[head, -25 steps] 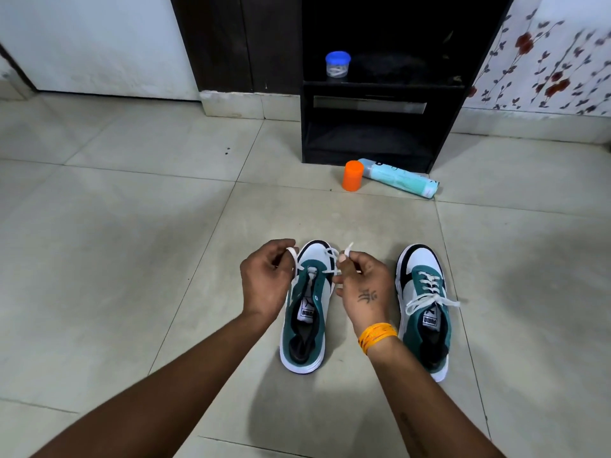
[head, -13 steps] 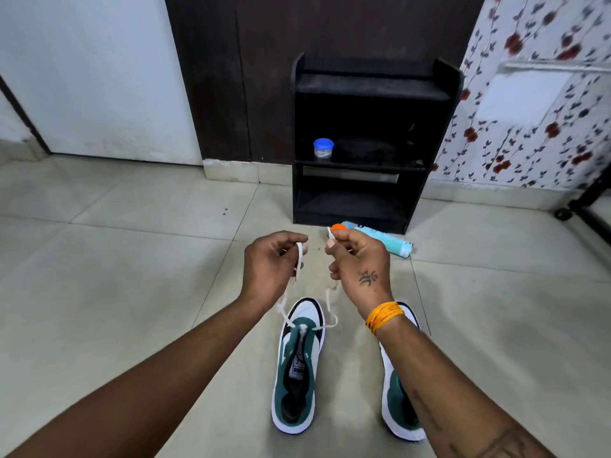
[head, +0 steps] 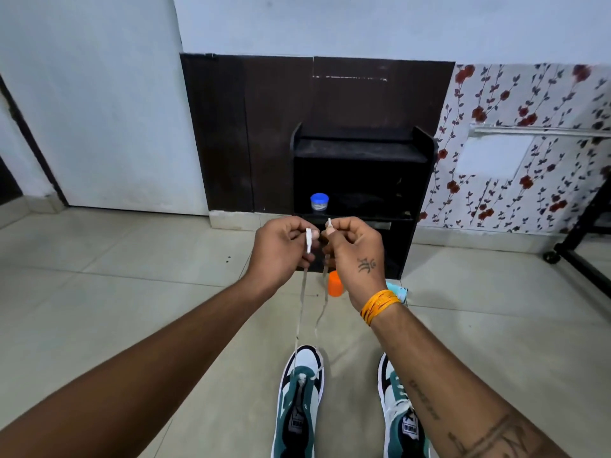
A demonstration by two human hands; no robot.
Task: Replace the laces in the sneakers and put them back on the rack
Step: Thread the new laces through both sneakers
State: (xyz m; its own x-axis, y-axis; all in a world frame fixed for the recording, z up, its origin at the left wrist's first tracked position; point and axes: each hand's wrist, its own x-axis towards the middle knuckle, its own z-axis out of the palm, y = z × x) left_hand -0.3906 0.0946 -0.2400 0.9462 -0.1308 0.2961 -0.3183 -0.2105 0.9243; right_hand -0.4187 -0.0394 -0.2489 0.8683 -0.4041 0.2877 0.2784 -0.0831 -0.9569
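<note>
Two green, white and black sneakers stand on the tiled floor near me. The left sneaker (head: 299,398) has a white lace (head: 301,299) threaded through its lowest eyelets only, both ends pulled up taut. My left hand (head: 281,249) pinches one lace end and my right hand (head: 355,256) pinches the other, side by side, high above the shoe. The right sneaker (head: 401,421) is laced, and my right forearm partly covers it. The black shoe rack (head: 362,150) stands against the wall behind my hands.
A small jar with a blue lid (head: 319,203) sits on the rack's shelf. An orange cap (head: 334,284) and a teal bottle (head: 398,292), mostly hidden by my wrist, lie on the floor before the rack. A black wheeled frame (head: 582,246) stands at right.
Both hands have risen from the left sneaker's toe, drawing the two lace ends up and taut. My view has tilted upward, showing more wall and the whole rack.
</note>
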